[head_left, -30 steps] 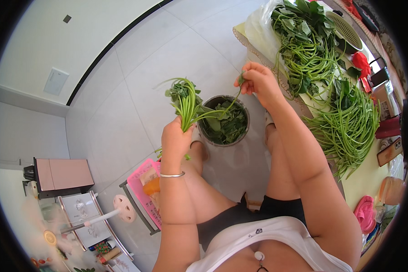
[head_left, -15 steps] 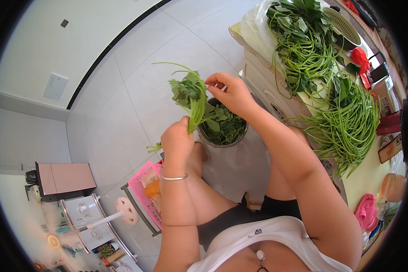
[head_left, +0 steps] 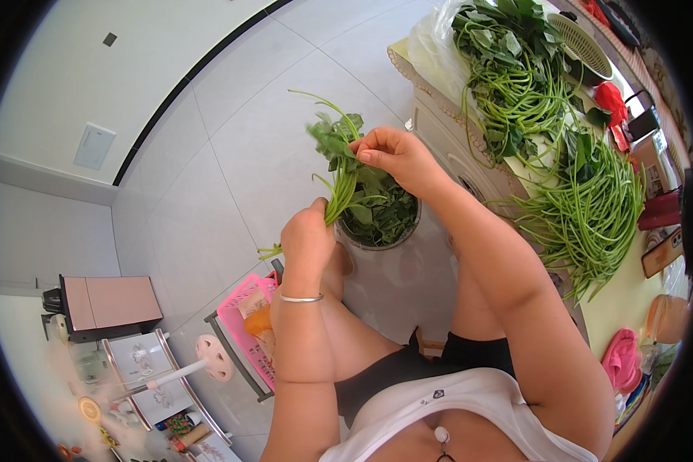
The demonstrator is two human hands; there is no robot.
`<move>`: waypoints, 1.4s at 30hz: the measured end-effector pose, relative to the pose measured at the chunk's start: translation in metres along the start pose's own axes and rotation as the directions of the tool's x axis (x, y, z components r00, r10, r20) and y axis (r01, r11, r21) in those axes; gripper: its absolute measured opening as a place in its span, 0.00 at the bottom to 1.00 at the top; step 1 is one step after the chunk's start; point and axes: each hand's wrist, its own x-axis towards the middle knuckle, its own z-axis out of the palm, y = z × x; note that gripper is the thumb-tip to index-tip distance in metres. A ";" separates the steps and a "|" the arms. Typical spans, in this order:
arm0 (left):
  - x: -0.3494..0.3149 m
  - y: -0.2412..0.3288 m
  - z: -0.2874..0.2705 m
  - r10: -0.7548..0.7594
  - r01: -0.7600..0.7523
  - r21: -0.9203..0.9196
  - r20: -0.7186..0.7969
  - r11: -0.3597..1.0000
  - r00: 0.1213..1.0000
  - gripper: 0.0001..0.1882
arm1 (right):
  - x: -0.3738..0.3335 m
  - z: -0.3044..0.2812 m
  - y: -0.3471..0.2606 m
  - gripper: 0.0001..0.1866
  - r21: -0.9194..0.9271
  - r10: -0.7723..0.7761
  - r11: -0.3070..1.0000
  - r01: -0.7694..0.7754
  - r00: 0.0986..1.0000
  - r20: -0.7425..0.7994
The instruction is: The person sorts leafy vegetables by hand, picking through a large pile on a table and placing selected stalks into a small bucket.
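Observation:
My left hand (head_left: 306,237) is closed around the stems of a bunch of leafy greens (head_left: 342,194), which points up and away from me. Thumb and forefinger of my right hand (head_left: 402,160) pinch at the leafy top of that bunch; exactly which leaf or stem they grip is partly hidden. Below the bunch, a round bucket (head_left: 385,247) on the floor holds loose green leaves (head_left: 383,215). On the table at the right lie a heap of leafy greens (head_left: 508,85) and, nearer, a pile of long, mostly bare stems (head_left: 589,219).
A pale green strainer basket (head_left: 581,45) and a clear plastic bag (head_left: 436,54) sit at the table's far end. A phone (head_left: 662,252) and pink cloth (head_left: 622,362) lie along its right side. Left of my leg stands a pink basket (head_left: 242,304). Cabinet doors (head_left: 446,127) face the bucket.
My right hand has come in against the bunch's leaves, its fingers now closing on them. The bunch has shifted slightly right, and its top is spread looser. My left hand keeps its hold.

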 end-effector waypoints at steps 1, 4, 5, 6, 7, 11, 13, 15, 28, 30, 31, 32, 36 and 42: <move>0.000 -0.001 0.000 0.000 0.000 -0.004 0.007 1.000 1.000 0.10 | -0.002 0.000 -0.005 0.07 0.054 0.048 0.997 -0.049 0.999 0.024; 0.001 -0.002 0.001 -0.085 0.085 -0.013 0.012 0.996 0.996 0.10 | -0.003 -0.004 -0.005 0.09 0.188 0.153 0.969 -0.162 0.986 0.065; 0.003 0.000 0.000 -0.091 0.091 -0.010 -0.003 0.996 0.996 0.10 | -0.002 -0.006 -0.005 0.09 0.228 0.181 0.954 -0.193 0.981 0.072; 0.004 0.002 -0.002 -0.098 0.098 -0.006 -0.017 0.995 0.995 0.11 | -0.004 -0.007 -0.004 0.09 0.143 0.171 0.974 -0.176 0.984 0.041; 0.004 0.003 -0.004 -0.106 0.106 0.000 -0.034 0.994 0.994 0.11 | -0.006 -0.005 -0.007 0.08 0.058 0.157 0.986 -0.158 0.987 0.014; 0.002 -0.004 0.002 -0.106 0.096 -0.278 -0.021 0.956 0.994 0.11 | -0.003 -0.006 -0.004 0.12 -0.025 0.200 0.979 -0.203 0.977 -0.077; 0.001 -0.004 0.000 -0.160 0.230 -0.585 0.169 0.778 0.972 0.11 | 0.001 -0.007 0.004 0.13 -0.162 0.027 0.986 -0.051 0.989 -0.147; 0.000 -0.009 0.000 -0.075 0.101 -0.458 0.074 0.883 0.994 0.11 | 0.002 -0.007 0.008 0.14 -0.354 -0.223 0.922 0.158 0.963 -0.152; 0.002 0.003 0.006 0.066 -0.070 -0.183 -0.026 0.981 0.997 0.12 | -0.008 0.000 -0.009 0.05 -0.752 -0.243 0.623 0.217 0.967 0.077; 0.001 0.005 0.003 0.069 -0.073 -0.209 -0.023 0.975 0.997 0.12 | -0.007 -0.001 -0.005 0.06 -0.745 -0.255 0.636 0.203 0.966 0.046; 0.000 0.006 0.003 0.071 -0.074 -0.223 -0.020 0.972 0.997 0.12 | -0.005 -0.001 -0.003 0.06 -0.745 -0.251 0.637 0.195 0.967 0.039; -0.001 0.006 0.003 0.069 -0.072 -0.226 -0.020 0.972 0.997 0.12 | -0.005 -0.001 -0.001 0.07 -0.746 -0.247 0.639 0.187 0.969 0.031; -0.002 0.002 0.003 0.075 -0.087 -0.195 -0.066 0.977 0.995 0.12 | -0.005 -0.001 0.006 0.07 -0.744 -0.261 0.625 0.235 0.962 0.085; -0.001 0.001 0.005 0.091 -0.098 -0.132 -0.055 0.986 0.994 0.11 | -0.005 -0.002 0.003 0.05 -0.822 -0.164 0.532 0.205 0.977 0.138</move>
